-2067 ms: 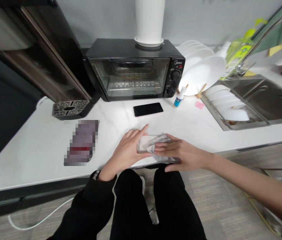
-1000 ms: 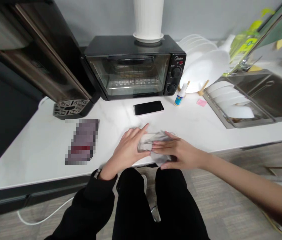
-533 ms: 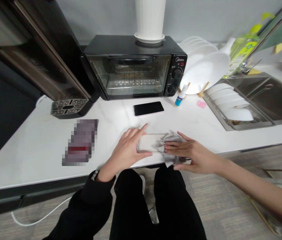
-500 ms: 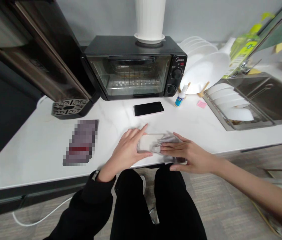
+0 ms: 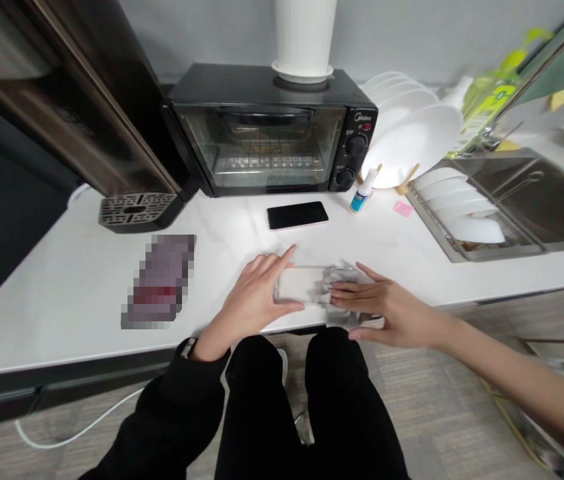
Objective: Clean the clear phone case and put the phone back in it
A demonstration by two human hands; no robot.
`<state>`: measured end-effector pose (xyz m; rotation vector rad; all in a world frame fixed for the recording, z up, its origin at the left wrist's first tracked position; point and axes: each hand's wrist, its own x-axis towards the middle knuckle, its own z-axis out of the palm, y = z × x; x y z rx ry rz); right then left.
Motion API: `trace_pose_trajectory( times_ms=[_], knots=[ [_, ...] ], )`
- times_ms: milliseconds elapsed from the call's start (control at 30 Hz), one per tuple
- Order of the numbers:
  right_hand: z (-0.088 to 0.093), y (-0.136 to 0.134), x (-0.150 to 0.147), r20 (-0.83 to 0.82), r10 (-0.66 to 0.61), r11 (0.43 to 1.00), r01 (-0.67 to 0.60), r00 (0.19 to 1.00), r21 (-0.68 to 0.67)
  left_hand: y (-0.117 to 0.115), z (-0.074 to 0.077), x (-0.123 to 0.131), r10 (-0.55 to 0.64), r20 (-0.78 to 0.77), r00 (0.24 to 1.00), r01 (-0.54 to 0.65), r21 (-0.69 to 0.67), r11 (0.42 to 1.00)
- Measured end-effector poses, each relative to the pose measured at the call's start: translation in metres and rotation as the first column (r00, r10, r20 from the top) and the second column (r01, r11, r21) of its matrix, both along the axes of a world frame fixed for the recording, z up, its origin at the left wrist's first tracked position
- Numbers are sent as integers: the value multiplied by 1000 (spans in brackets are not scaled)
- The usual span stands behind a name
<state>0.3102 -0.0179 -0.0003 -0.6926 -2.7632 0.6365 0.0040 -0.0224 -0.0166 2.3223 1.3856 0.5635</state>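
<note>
On the white counter lies a pale, flat, rectangular phone case [image 5: 302, 285], long side across my view. My left hand [image 5: 255, 290] grips its left end, thumb at the near edge and fingers at the far edge. A crumpled grey-white cloth [image 5: 345, 277] covers the case's right end. My right hand [image 5: 379, 303] presses that cloth down with its fingers close together, and part of the cloth hangs toward the counter's front edge. Behind the hands a dark-screened phone [image 5: 298, 215] lies flat. A small spray bottle [image 5: 362, 192] with a blue label stands to its right.
A black toaster oven [image 5: 267, 150] with a white pot [image 5: 305, 40] on top stands at the back. White plates [image 5: 412, 133] lean in a rack beside the sink [image 5: 547, 193]. A pink note [image 5: 403, 209] and a blurred-out pouch-like item [image 5: 162, 280] lie on the counter.
My right hand and the cloth have slid slightly to the right along the phone case, baring more of its surface. My left hand keeps its grip. The view has shifted a little.
</note>
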Motion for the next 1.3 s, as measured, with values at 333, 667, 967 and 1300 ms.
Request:
trace_pose_trajectory(
  times_ms=[333, 667, 967, 1300],
  knots=[
    [-23, 22, -43, -136, -44, 974, 73, 990, 216, -6, 0, -2, 24, -15, 1000, -23, 35, 999],
    [-46, 6, 4, -520, -845, 466, 648, 125, -602, -6, -3, -1, 111, 4, 994, -111, 89, 990],
    [-51, -4, -16, -611, -792, 480, 612, -7, -629, -16, -5, 15, 289, 367, 884, -257, -135, 957],
    [-25, -28, -95, -421, -336, 847, 466, 843, 257, -29, -10, 26, 275, 426, 862, -283, -46, 958]
  ],
)
